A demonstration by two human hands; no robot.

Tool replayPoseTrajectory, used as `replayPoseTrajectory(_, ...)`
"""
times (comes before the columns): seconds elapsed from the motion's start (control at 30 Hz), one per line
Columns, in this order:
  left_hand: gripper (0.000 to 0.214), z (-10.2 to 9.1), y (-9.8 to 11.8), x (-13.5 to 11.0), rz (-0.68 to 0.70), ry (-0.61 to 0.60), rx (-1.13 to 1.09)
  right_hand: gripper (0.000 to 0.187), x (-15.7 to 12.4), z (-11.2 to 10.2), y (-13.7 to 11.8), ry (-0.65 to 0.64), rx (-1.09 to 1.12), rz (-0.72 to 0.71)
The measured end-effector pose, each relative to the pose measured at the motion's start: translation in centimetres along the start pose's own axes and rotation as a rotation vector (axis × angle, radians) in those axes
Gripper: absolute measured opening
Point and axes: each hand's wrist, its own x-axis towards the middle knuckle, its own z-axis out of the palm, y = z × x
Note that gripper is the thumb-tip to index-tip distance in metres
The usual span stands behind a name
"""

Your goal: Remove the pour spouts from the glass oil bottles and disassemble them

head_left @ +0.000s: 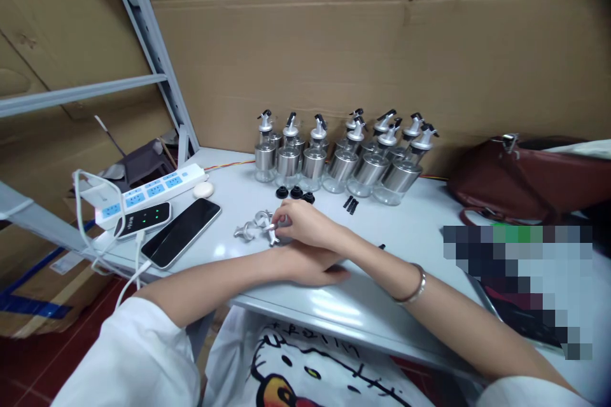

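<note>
Behind the shiny bottles point(315, 164) is a brown cardboard wall point(296, 44), and in front of them, over the white table point(420, 229) whose front edge is farther out, the right hand point(308, 222) pinches a silver spout point(270, 227), while the left hand point(310, 265) is partly covered, so I can't tell its grip.

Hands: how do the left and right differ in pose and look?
The right hand reaches over the left hand, which lies lower, nearer the table's front edge. The right's fingertips appear to pinch a silver part; the left's grip is hidden. The right arm wears a bangle; none shows on the left. Both hands are bare.
</note>
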Motion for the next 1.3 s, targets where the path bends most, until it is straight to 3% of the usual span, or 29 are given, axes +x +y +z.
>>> replayPoseTrajectory(0.13,0.036,-0.3,0.1,0.1,0.1,-0.146,0.109,0.008,-1.0,-1.4,0.7,0.063,0.062,0.046)
replayPoseTrajectory(0.33,0.039,-1.0,0.6,0.6,0.104,-0.174,0.083,0.017,-5.9,-4.9,3.1,0.218,0.328,0.083)
replayPoseTrajectory(0.47,0.036,-1.0,0.5,0.9,-0.031,-0.004,-0.188,0.033,-8.7,-5.0,5.7,0.273,0.69,0.175)
replayPoseTrajectory(0.6,0.05,-1.0,0.5,1.0,-0.078,0.222,-0.481,0.037,-9.6,-4.7,6.8,0.282,0.836,0.279)
replayPoseTrajectory(0.7,0.058,-1.3,0.9,0.9,0.004,0.207,-0.546,0.036,-9.5,-4.7,6.2,0.163,0.901,0.318)
replayPoseTrajectory(0.8,0.049,-1.5,1.2,0.7,0.057,0.116,-0.512,0.03,-9.4,-4.8,5.3,0.063,0.929,0.305)
replayPoseTrajectory(0.87,0.041,-1.4,1.2,0.7,0.044,0.101,-0.49,0.026,-9.3,-4.7,4.8,0.066,0.922,0.295)
replayPoseTrajectory(1.1,0.026,-1.2,0.6,1.2,-0.06,0.282,-0.447,0.036,-9.0,-4.2,5.2,0.397,0.687,0.243)
replayPoseTrajectory(1.3,0.028,-1.2,0.8,1.1,-0.13,0.26,-0.427,0.03,-9.1,-3.7,5.1,0.458,0.559,0.216)
